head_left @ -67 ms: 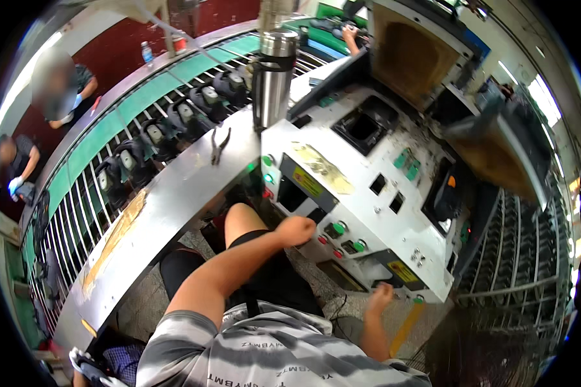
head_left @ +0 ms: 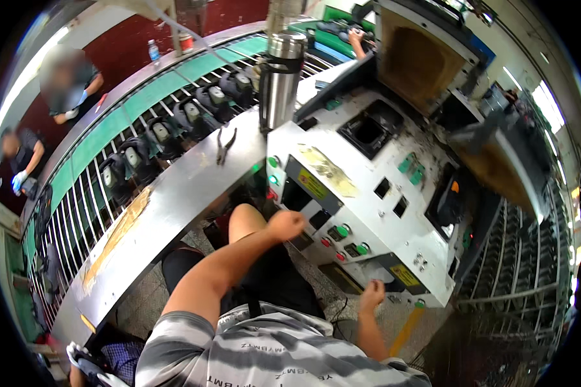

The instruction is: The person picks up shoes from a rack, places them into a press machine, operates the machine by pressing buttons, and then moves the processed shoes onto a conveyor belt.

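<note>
My left hand [head_left: 286, 226] is closed in a fist over my lap. It is a little left of the white machine's sloped front panel [head_left: 323, 227], apart from it, and nothing sticks out of it. My right hand [head_left: 372, 297] has its fingers curled in, low beside the panel's right end, with nothing visible in it. Green buttons [head_left: 343, 230] and red buttons [head_left: 326, 242] sit between the two hands. On the machine's top are a black mould [head_left: 370, 129] on the left and a dark shoe-like piece [head_left: 450, 197] in the right opening. Both brown-lined lids [head_left: 419, 55] stand raised.
A steel flask [head_left: 282, 84] and pliers [head_left: 225, 146] are on the metal bench [head_left: 181, 184]. Beyond runs a roller conveyor [head_left: 77, 200] with several black shoe-like pieces [head_left: 135, 161]. Two people work across it. A rack [head_left: 523, 258] stands at the right.
My left hand has drawn back leftward from the machine's front panel. My right hand has shifted slightly left and up. The whole view has moved a little.
</note>
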The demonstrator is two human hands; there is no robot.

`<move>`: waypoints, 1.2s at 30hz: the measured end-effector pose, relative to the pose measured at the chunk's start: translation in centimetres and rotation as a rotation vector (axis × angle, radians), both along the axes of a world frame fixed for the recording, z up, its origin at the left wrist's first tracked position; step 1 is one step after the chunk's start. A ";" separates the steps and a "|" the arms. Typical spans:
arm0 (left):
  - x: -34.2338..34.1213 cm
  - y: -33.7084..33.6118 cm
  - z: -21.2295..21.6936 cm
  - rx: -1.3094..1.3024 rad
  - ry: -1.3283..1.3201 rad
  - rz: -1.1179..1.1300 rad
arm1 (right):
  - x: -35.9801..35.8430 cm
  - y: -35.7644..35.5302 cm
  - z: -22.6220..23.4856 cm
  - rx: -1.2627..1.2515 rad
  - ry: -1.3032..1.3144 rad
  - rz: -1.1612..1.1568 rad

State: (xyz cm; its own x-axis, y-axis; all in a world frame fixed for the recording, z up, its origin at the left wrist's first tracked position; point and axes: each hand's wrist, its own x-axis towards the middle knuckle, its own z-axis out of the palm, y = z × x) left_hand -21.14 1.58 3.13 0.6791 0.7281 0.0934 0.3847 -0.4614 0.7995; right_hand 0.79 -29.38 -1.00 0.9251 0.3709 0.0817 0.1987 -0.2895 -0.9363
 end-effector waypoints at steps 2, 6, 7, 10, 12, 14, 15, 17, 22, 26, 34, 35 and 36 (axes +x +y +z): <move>-6.8 3.3 1.0 -0.049 0.061 0.419 | -4.5 6.9 2.6 0.043 -0.166 0.346; -24.3 8.7 -2.1 0.131 0.218 0.862 | -10.5 21.5 9.1 0.306 -0.588 0.935; -29.2 8.9 -2.6 0.107 0.326 0.959 | -11.9 24.8 11.0 0.302 -0.626 1.019; -41.0 5.9 -2.7 0.193 0.453 1.307 | -12.9 35.3 13.4 0.198 -0.942 1.061; -46.2 3.1 -1.8 0.115 0.504 1.475 | -13.1 41.3 15.3 0.121 -1.045 1.099; -50.9 0.6 -1.9 0.012 0.538 1.619 | -11.8 46.6 15.4 0.060 -1.093 1.143; -53.5 -0.9 -2.7 0.100 0.578 1.668 | -11.3 48.9 15.0 0.006 -1.093 1.189; -58.3 -3.8 -4.7 0.273 0.664 1.764 | -10.9 52.7 13.0 -0.265 -1.189 1.259; -56.9 -5.4 -3.6 0.254 0.636 1.811 | -13.7 53.7 15.6 -0.853 -1.095 1.212; -55.1 -4.4 -1.6 0.076 0.526 1.876 | -14.4 55.1 15.3 -1.085 -1.125 1.096; -58.0 -4.9 -5.2 0.424 0.554 1.869 | -16.9 55.4 16.4 -1.125 -0.927 0.992; -58.2 -4.9 -5.0 0.416 0.556 1.866 | -17.0 55.4 16.2 -1.103 -0.945 0.994; -58.0 -4.9 -5.0 0.402 0.551 1.864 | -16.9 55.3 16.0 -1.084 -0.967 0.990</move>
